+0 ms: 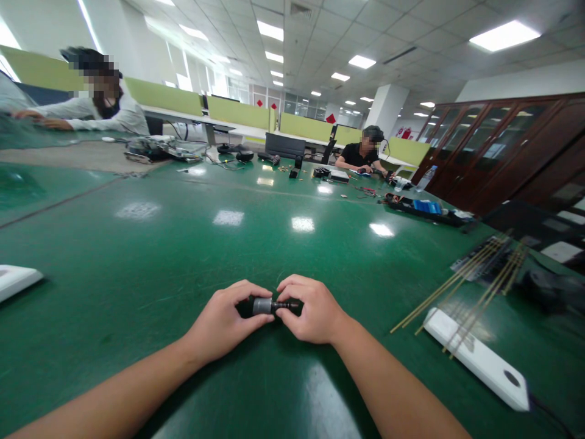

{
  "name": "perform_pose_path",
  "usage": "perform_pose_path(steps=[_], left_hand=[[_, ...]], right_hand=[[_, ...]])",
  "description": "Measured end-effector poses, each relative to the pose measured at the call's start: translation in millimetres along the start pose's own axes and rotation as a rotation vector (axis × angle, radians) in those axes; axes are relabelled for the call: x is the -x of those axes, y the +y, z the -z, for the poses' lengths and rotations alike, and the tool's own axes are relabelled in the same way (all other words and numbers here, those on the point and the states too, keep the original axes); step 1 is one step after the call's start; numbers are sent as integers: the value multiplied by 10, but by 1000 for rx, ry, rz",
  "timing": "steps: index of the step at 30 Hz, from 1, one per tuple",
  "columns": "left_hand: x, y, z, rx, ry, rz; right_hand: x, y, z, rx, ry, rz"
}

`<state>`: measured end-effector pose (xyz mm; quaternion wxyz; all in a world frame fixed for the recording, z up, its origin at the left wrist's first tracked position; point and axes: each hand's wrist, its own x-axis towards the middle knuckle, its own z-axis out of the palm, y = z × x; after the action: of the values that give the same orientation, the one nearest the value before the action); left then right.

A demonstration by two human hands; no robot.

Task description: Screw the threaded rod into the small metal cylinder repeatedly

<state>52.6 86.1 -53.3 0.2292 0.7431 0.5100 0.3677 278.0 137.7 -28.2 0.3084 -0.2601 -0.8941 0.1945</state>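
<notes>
A small cylindrical part (264,305), black with a silver-grey band and a thin dark shaft, lies low over the green table (192,256). My left hand (223,320) grips its thick black end. My right hand (311,311) pinches the thin shaft end with fingertips. Both hands rest on the table near its front edge, knuckles almost touching.
Several thin wooden sticks (461,286) lie across a white flat device (479,360) to the right. A white object (16,279) sits at the left edge. Tools and parts (420,207) clutter the far side, where two other people sit, one at far left (98,100), one at the back (363,155).
</notes>
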Motion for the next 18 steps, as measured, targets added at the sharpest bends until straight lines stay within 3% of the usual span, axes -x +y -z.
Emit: perform_pose_path(steps=[18], left_hand=[[-19, 26, 2, -10, 16, -15]], right_hand=[[10, 40, -20, 49, -20, -12]])
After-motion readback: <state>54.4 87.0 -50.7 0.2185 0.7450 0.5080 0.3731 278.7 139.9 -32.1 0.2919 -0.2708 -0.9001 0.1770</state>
